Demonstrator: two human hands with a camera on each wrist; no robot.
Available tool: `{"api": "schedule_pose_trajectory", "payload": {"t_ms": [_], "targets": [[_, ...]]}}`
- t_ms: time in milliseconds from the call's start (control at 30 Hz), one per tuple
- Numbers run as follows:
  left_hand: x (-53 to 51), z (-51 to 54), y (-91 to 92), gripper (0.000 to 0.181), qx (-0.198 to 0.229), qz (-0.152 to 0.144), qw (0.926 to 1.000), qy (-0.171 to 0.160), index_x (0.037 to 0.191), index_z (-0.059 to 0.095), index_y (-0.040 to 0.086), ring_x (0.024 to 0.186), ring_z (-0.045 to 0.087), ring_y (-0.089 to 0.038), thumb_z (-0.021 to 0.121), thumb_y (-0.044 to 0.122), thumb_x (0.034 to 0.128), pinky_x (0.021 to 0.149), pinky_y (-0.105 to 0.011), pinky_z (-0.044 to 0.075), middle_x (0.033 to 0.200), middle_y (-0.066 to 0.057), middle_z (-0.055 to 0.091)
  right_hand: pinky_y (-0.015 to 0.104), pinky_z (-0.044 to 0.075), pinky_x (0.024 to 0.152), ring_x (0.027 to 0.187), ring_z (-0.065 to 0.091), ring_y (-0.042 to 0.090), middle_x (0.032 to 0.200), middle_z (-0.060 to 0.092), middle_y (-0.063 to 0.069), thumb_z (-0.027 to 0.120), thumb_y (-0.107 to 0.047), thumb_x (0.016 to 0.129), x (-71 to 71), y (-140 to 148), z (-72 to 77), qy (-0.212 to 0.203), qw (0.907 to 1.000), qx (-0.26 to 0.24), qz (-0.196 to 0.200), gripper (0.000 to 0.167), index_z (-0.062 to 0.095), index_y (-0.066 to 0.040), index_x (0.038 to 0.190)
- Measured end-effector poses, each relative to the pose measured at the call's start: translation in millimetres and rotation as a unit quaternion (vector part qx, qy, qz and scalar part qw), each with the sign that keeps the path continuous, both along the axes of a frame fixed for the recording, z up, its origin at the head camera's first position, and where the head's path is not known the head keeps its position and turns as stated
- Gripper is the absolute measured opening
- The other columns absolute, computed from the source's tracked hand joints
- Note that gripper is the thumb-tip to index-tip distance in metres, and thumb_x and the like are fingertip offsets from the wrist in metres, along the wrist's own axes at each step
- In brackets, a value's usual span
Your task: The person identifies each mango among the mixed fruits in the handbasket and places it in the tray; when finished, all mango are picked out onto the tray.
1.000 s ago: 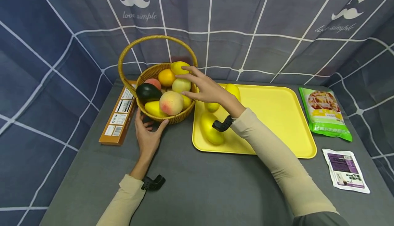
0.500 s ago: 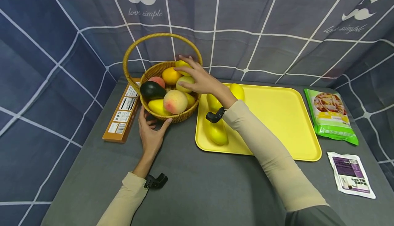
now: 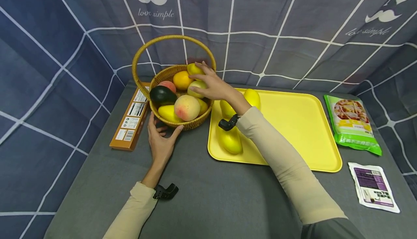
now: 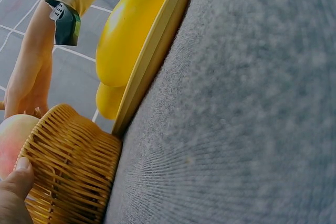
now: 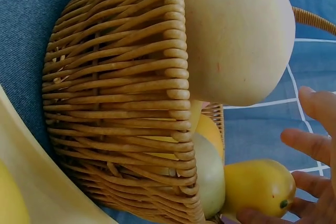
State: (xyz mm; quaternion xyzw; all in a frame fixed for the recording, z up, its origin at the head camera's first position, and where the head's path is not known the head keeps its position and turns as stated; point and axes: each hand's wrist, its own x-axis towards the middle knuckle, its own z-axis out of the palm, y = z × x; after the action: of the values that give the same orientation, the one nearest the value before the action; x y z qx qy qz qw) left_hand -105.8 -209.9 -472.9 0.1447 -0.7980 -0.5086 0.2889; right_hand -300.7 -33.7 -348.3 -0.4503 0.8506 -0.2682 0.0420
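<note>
At the back right of the basket [image 3: 194, 123], a yellow fruit [image 3: 193, 68], partly hidden by the spread fingers of the right hand [image 3: 212, 84], points its dark end out of the basket; its long axis is hard to judge. The left hand [image 3: 161, 145] grips the basket's front, some fingertips hidden.

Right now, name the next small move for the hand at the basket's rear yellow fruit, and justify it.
Probably have the right hand bring its thumb in against that yellow fruit: the thumb looks clear of it, other fingers sit close to its end, and the left hand holds the basket by the rim.
</note>
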Motion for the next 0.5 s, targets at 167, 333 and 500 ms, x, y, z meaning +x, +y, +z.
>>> {"api": "schedule_pose_trajectory", "payload": {"t_ms": [167,333,500], "targets": [[0.1,0.4,0.1,0.104,0.002,-0.001,1.0000,0.000,0.156,0.020,0.029,0.103,0.055,-0.031,0.086,0.031,0.0759,0.085,-0.036,0.041,0.146,-0.014,0.038,0.051,0.009,0.121,0.152,0.000,0.037,0.163,0.016,0.014,0.059,-0.040,0.097,-0.4,0.9,-1.9,0.006,1.0000,-0.005,-0.003,0.056,0.052,-0.007,0.142],[-0.3,0.2,-0.1,0.105,0.001,-0.002,1.0000,-0.002,0.156,0.019,0.030,0.103,0.055,-0.031,0.086,0.031,0.0758,0.085,-0.036,0.040,0.145,-0.014,0.039,0.048,0.013,0.122,0.152,0.004,0.037,0.161,0.021,0.014,0.061,-0.040,0.096,0.2,2.1,-4.0,0.018,0.9997,-0.014,-0.008,0.060,0.051,-0.001,0.141],[-0.8,0.3,-0.3,0.105,-0.001,-0.001,1.0000,-0.002,0.157,0.019,0.029,0.103,0.055,-0.032,0.086,0.031,0.0753,0.085,-0.036,0.041,0.144,-0.015,0.039,0.043,0.015,0.122,0.152,0.010,0.033,0.160,0.024,0.013,0.062,-0.039,0.095,6.3,5.1,-3.9,0.028,0.9990,-0.033,-0.007,0.062,0.049,0.000,0.142]]}}
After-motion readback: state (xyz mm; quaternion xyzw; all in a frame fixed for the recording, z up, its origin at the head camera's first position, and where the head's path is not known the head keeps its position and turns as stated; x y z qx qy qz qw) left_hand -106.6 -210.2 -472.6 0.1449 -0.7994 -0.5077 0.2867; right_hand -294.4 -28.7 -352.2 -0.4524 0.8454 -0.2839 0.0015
